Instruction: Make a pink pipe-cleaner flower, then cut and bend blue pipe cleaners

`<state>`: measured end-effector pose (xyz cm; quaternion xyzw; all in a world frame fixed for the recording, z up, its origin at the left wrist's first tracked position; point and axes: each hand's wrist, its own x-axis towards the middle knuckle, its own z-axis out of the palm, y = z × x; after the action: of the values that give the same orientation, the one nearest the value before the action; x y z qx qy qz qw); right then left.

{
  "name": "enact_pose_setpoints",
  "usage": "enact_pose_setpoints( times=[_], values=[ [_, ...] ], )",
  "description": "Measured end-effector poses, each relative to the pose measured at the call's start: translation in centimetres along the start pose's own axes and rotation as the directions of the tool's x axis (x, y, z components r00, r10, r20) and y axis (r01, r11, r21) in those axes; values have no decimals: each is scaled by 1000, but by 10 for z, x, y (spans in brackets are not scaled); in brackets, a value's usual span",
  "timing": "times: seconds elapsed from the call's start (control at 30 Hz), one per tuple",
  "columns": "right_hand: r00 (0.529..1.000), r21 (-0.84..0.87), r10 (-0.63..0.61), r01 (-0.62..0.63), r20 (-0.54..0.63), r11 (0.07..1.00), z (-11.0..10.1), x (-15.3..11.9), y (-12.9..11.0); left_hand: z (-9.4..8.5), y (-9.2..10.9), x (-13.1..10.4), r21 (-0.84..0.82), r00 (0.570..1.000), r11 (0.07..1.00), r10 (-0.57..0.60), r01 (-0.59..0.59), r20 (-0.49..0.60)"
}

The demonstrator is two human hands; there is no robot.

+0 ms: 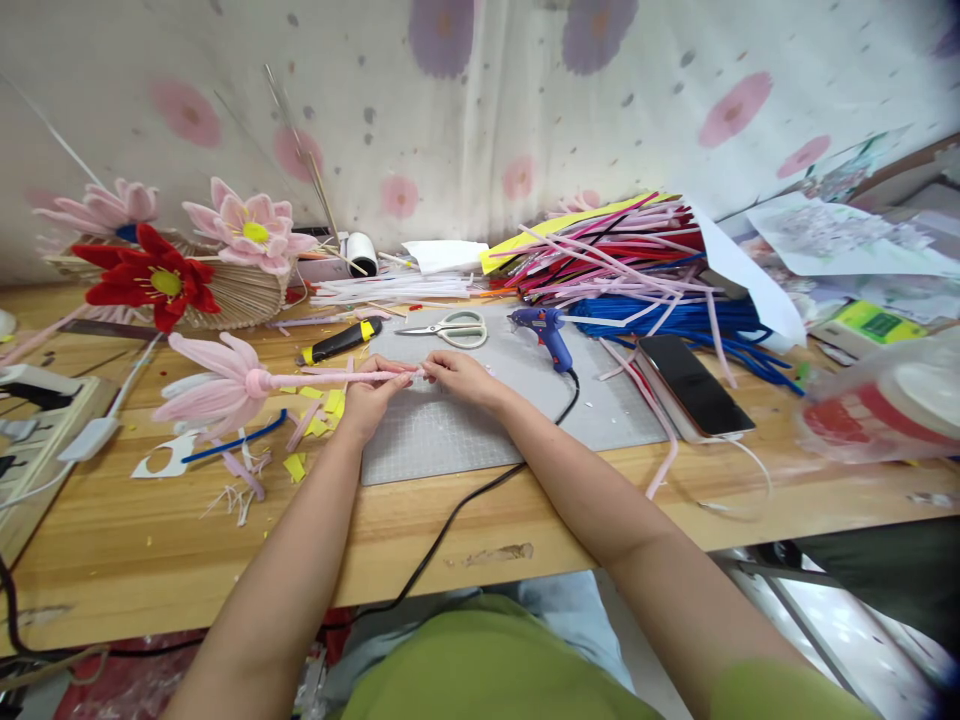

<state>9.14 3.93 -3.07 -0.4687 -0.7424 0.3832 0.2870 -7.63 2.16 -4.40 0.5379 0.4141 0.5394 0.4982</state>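
A pink pipe-cleaner flower [257, 383] lies sideways over the table, its petals toward the left and its wrapped stem [315, 380] running right. My left hand [369, 398] is closed around this stem. At the stem's far end, the fingers of my right hand [463, 378] are pinched together on the tip, which they partly hide. Both hands are over the grey cutting mat [427, 445]. Behind them are a pair of scissors [459, 332], a black and yellow utility knife [341, 340] and a blue glue gun [546, 332].
Finished flowers, including a red one [161, 283], stand at the back left. Pipe cleaners [600, 250] are heaped at the back right, near a phone [694, 385] and a plastic tub [885, 400]. The glue gun's black cord [450, 520] crosses the table. Yellow scraps [319, 420] lie left of the mat.
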Motion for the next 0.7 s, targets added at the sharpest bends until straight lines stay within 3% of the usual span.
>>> enact_pose_setpoints(
  times=[0.37,0.57,0.7],
  values=[
    [997,-9,57,-57,-51,998,2,-2,-4,-1,3,-1,50,997,998,31,-34,65],
    [995,89,99,-100,20,991,-3,2,4,0,5,-2,61,999,998,25,-28,48],
    [997,56,73,-72,-4,996,-7,1,6,0,4,-2,91,999,996,10,-15,53]
  ],
)
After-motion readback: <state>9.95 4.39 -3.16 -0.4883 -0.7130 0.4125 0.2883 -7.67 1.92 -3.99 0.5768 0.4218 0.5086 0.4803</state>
